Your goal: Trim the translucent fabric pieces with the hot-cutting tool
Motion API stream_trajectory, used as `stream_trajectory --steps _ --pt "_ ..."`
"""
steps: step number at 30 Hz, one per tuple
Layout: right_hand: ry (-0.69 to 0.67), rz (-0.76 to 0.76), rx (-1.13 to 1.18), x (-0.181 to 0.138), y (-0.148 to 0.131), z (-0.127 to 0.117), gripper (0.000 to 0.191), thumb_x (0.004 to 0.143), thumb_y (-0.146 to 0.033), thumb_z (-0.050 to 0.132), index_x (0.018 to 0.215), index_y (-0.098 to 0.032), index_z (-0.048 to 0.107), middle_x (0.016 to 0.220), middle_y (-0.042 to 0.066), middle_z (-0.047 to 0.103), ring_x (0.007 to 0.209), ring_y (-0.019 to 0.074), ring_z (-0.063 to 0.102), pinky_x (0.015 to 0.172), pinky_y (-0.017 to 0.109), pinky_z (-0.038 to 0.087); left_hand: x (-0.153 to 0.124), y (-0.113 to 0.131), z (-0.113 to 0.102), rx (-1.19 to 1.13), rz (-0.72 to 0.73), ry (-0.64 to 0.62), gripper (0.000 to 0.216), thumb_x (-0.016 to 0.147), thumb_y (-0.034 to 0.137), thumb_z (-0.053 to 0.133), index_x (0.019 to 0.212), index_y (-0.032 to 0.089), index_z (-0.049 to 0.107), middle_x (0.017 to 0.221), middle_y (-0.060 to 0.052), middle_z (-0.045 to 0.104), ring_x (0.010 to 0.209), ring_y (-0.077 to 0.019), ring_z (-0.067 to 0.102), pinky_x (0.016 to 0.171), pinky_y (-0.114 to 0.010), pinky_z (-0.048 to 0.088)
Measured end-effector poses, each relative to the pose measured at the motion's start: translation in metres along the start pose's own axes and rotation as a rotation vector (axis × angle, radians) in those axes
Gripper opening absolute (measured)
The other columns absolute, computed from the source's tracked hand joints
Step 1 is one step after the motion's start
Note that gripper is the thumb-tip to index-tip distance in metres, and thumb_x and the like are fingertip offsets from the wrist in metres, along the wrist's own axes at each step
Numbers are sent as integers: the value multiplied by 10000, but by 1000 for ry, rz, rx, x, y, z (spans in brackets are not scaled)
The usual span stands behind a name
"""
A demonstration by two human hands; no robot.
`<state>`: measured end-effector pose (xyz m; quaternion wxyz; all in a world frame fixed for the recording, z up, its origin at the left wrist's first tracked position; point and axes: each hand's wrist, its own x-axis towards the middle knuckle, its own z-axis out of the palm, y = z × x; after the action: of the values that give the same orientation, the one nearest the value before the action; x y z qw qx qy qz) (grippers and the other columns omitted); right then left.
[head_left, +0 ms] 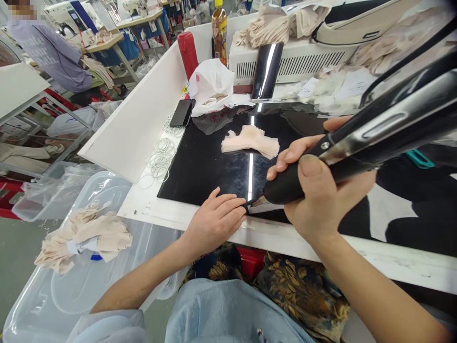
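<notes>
My right hand (321, 186) is wrapped around the rounded black end of a long black-and-silver tool (378, 119) that slants up to the right. Its lower tip sits close to the front edge of a glossy black board (210, 176). Palm down, my left hand (217, 219) rests at that edge with its fingers stretched out, fingertips near the tool's tip; a small dark strip shows between them, too small to make out. Farther back on the board lies a small stack of pale pink cut fabric pieces (250, 141).
Left of the board are a phone (183, 113) and pale elastic rings (160, 159). Behind stand a red flask (187, 55), a drink bottle (219, 33) and a white plastic bag (212, 83). A fabric bundle (89, 236) lies on a clear bin lid (117, 271). A person (53, 52) sits at far left.
</notes>
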<state>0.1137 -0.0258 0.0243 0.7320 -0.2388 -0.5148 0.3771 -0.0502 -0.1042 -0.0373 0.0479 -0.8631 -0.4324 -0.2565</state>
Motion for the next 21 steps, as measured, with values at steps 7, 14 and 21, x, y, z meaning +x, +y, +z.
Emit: stream_trajectory --steps 7,14,21 --pt "-10 31 39 -6 0 -4 385 769 -335 802 1110 -349 625 719 -57 619 491 134 572 491 336 502 1 1 0 -24 -75 -7 144 1011 225 548 1064 178 673 1209 -53 744 1154 -198 676 1181 -450 413" --pt "-20 -17 56 -7 7 -7 355 785 -264 766 1104 -325 623 717 -54 638 491 138 584 435 319 513 2 0 1 -18 -63 -25 197 1019 233 535 1131 172 685 1238 -70 730 1162 -208 667 1171 -459 420" --pt "-13 36 75 3 -4 -10 378 741 -281 809 1081 -307 647 721 -61 640 507 132 592 468 318 524 6 -5 -2 -45 -28 -122 246 1027 234 513 1193 205 693 1308 -86 687 1241 -229 622 1175 -505 412"
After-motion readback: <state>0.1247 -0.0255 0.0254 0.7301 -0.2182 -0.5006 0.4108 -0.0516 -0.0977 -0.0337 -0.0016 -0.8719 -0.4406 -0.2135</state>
